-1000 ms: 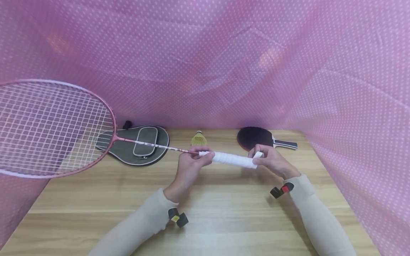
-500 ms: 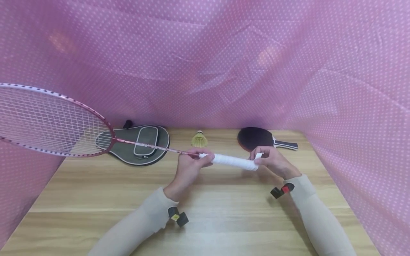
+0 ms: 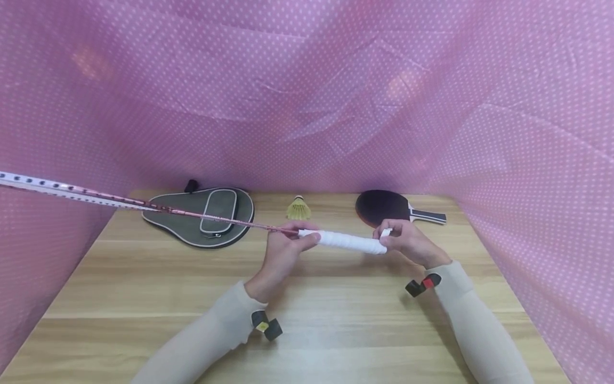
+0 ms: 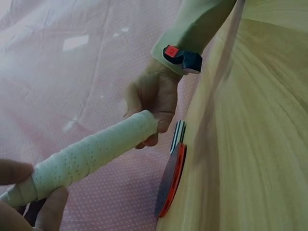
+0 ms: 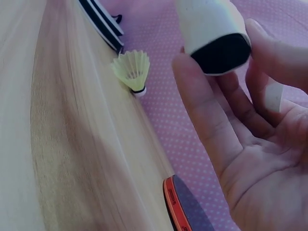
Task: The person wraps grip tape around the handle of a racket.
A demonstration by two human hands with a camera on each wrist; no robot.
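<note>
Holding the badminton racket (image 3: 216,218) level above the wooden table (image 3: 297,320), you have it turned so its head shows edge-on at the far left. Your left hand (image 3: 283,250) pinches the top of the white wrapped handle (image 3: 342,241) where the thin pink shaft begins, thumb and fingers curled round it. Your right hand (image 3: 405,242) is at the butt end; the right wrist view shows its fingers (image 5: 207,120) curled loosely about the black end cap (image 5: 222,54), with a small white tail of grip tape (image 5: 273,96) pinched against them. By my reading, you are finishing the wrap at the butt, with the handle already covered along its length. The next move likely calls for a steady pull on that tail while your left hand keeps the racket from rolling, so the last turn lies flat. Behind the handle, on the table, lie a grey racket cover (image 3: 206,213), a yellow shuttlecock (image 3: 298,209) and a table tennis bat (image 3: 390,208), all well apart from your hands.
</note>
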